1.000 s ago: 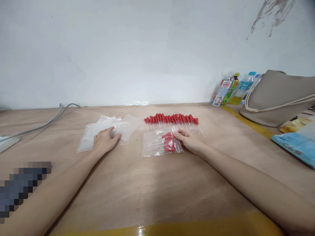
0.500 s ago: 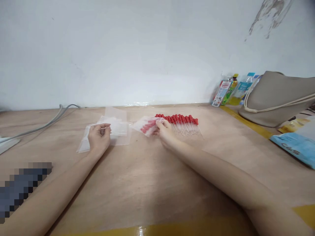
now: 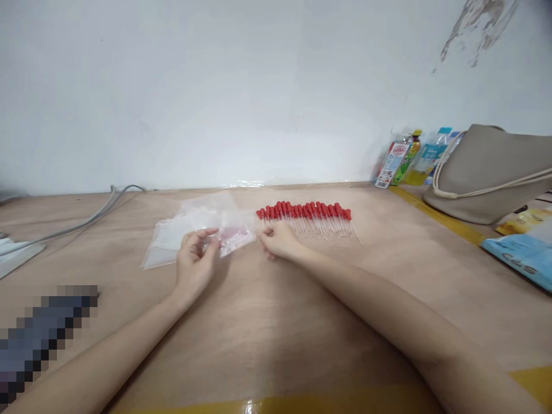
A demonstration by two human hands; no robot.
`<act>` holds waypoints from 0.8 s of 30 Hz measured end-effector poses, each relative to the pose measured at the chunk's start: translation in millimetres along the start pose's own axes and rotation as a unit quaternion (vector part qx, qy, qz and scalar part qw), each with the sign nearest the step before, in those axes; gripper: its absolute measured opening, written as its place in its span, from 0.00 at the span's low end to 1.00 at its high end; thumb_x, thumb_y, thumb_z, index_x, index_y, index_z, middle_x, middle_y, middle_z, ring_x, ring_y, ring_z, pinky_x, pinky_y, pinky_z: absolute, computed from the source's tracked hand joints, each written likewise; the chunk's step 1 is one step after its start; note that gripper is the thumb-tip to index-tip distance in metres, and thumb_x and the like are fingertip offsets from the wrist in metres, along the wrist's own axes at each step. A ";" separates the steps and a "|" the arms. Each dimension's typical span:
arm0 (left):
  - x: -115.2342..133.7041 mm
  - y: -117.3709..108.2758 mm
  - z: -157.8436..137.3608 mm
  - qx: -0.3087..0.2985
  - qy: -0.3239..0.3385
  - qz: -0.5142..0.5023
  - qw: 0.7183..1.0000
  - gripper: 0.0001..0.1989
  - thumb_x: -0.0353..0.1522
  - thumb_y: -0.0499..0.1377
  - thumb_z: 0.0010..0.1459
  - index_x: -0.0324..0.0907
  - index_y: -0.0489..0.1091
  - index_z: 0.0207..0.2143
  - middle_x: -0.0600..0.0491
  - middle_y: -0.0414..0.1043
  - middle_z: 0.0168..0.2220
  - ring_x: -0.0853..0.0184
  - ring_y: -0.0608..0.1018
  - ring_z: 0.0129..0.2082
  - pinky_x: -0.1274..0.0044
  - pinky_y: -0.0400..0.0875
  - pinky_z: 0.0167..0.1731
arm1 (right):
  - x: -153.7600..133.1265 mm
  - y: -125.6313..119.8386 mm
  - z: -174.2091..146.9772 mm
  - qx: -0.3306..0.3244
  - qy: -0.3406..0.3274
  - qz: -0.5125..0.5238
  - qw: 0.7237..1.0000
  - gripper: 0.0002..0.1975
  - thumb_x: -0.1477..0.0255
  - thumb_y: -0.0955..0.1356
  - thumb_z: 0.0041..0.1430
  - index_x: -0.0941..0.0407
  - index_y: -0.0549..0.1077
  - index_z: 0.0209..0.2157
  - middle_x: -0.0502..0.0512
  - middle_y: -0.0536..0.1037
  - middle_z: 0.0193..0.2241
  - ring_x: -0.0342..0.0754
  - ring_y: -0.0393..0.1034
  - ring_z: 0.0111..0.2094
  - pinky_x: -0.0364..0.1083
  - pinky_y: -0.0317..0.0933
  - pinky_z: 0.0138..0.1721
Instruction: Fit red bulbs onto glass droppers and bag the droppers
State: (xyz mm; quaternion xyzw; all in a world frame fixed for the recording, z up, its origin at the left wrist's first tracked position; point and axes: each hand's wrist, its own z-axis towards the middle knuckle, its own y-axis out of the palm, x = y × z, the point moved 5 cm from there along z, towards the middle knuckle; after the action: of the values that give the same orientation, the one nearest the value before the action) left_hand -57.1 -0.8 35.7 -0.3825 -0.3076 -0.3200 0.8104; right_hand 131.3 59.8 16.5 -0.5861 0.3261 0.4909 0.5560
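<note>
My left hand point(image 3: 196, 261) has its thumb and forefinger closed at the left end of a clear plastic bag point(image 3: 236, 234). The bag is tilted above the table and shows a pinkish-red tint; what lies inside is blurred. My right hand point(image 3: 280, 240) is curled at the right edge of that bag, fingers bent together; anything in them is too small to tell. Just behind the right hand lies a row of droppers point(image 3: 319, 213) with red bulbs and thin clear stems. More flat clear plastic bags point(image 3: 166, 238) lie behind and left of my left hand.
Grey cables point(image 3: 92, 215) run along the left. A pixelated dark object point(image 3: 47, 333) lies front left. At right stand a carton point(image 3: 391, 164), drink bottles point(image 3: 426, 158) and a grey bag point(image 3: 487, 172) with cords; a blue packet point(image 3: 517, 256) lies before them. Yellow tape point(image 3: 440, 215) crosses the table.
The bag with red droppers has moved left from my right hand to my left hand. My left hand has come right. More of the dropper row shows. The view has shifted slightly.
</note>
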 end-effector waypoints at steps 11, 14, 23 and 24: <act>56.2 38.8 -58.4 -0.387 0.094 0.123 0.909 0.18 0.45 0.51 0.56 0.46 0.73 0.39 0.54 0.71 0.27 0.70 0.69 0.21 0.78 0.64 0.22 | 0.1 -68.2 23.6 0.170 0.009 -0.388 0.906 0.08 0.65 0.64 0.50 0.53 0.73 0.28 0.54 0.76 0.32 0.52 0.69 0.38 0.49 0.61 0.36; 58.8 35.4 -54.1 -0.384 0.132 0.140 0.903 0.18 0.45 0.48 0.58 0.47 0.74 0.35 0.56 0.73 0.23 0.70 0.69 0.19 0.78 0.63 0.22 | 0.3 -59.3 32.8 0.161 0.046 -0.397 0.902 0.09 0.66 0.65 0.50 0.55 0.73 0.30 0.58 0.75 0.33 0.54 0.70 0.37 0.50 0.62 0.35; 52.4 28.6 -50.8 -0.274 0.261 0.241 0.894 0.15 0.42 0.51 0.57 0.49 0.75 0.37 0.52 0.74 0.24 0.66 0.74 0.24 0.75 0.67 0.27 | 1.1 -54.3 47.0 0.152 0.104 -0.364 0.913 0.13 0.71 0.68 0.46 0.57 0.72 0.36 0.64 0.74 0.38 0.57 0.69 0.41 0.51 0.62 0.37; 54.7 29.3 -52.1 -0.286 0.295 0.224 0.884 0.14 0.40 0.51 0.57 0.48 0.74 0.39 0.51 0.74 0.27 0.65 0.75 0.27 0.73 0.68 0.30 | 0.3 -56.8 47.0 0.156 0.107 -0.355 0.916 0.13 0.70 0.68 0.46 0.57 0.72 0.36 0.64 0.74 0.38 0.57 0.69 0.41 0.51 0.62 0.36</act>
State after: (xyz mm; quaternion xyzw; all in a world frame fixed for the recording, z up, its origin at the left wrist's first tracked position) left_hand 11.4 -44.1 36.9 -0.5446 0.1442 -0.3015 0.7692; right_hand 174.1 115.1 39.8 -0.6182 0.2269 0.1383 0.7397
